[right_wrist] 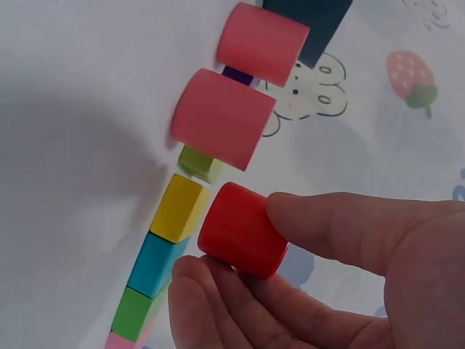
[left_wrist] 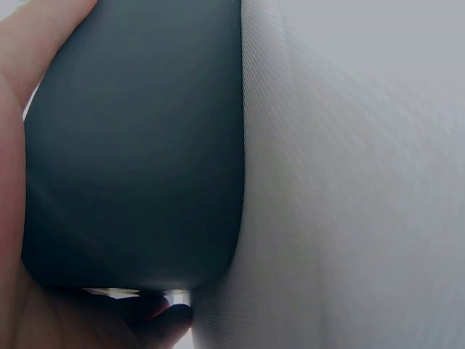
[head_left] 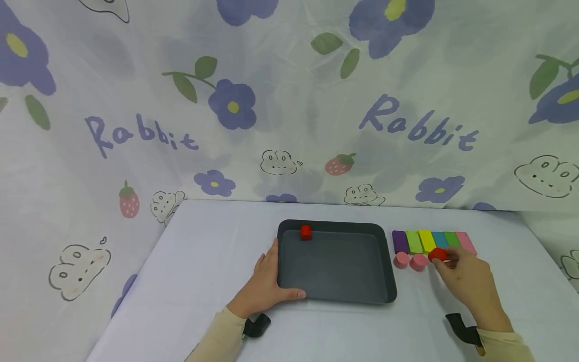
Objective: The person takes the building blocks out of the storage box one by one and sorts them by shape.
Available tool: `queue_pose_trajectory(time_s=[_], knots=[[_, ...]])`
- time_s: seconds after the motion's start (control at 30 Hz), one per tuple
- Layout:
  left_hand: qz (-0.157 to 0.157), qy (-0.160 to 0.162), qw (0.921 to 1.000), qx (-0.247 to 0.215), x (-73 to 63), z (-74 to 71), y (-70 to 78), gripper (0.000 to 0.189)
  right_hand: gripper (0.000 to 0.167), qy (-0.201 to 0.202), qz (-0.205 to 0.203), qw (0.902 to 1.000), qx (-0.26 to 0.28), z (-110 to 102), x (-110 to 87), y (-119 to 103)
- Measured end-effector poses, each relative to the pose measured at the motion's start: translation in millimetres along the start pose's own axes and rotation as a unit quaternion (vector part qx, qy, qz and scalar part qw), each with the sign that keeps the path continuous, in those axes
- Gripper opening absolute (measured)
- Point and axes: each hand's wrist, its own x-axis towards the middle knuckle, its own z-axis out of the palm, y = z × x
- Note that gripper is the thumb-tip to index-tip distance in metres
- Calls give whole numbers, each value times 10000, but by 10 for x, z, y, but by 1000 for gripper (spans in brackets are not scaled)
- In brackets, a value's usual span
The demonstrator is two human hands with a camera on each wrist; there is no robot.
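My left hand (head_left: 264, 286) lies around the near left corner of a dark grey tray (head_left: 336, 296). Its fingers stretch along the tray's left side, and the thumb reaches over the front rim. From the left wrist, the tray's outer wall (left_wrist: 138, 160) fills much of the view. Between thumb and fingertips, my right hand (head_left: 468, 276) pinches a red cylinder block (right_wrist: 243, 231), held close over the coloured blocks right of the tray. Another red cylinder (head_left: 305, 233) sits inside the tray by the back wall, left of its middle.
Two pink cylinders (head_left: 418, 262) stand just left of the held block. Behind them runs a row of flat blocks, including purple (head_left: 400, 242), yellow (head_left: 426, 241) and pink (head_left: 466, 243). A patterned cloth (head_left: 289, 115) rises behind the white table (head_left: 203, 241).
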Motion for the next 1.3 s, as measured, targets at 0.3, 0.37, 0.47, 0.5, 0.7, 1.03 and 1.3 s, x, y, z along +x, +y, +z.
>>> queue_pose_trajectory(time_s=[0.3,0.37,0.47,0.5,0.7,1.03,1.3], knots=[[-3,3,10000,-28,1,12,-3,141,52,-289,153,9995,-51,49,47,96],[-1,-7,10000,-29,1,11,-4,140,54,-391,225,9990,-63,63,51,109],[-13,-24,10000,-5,5,9,-8,140,55,-468,295,9985,-47,80,53,122],[-18,-33,10000,10,4,9,-8,140,55,-478,304,9984,-42,85,52,125],[38,2,10000,1,-9,12,-12,139,55,-581,377,9976,-67,96,63,139],[29,7,10000,-4,-9,12,-28,139,53,-560,455,9973,-128,117,64,115],[77,23,10000,-37,-11,14,-31,140,56,-607,405,9971,-206,110,54,122]])
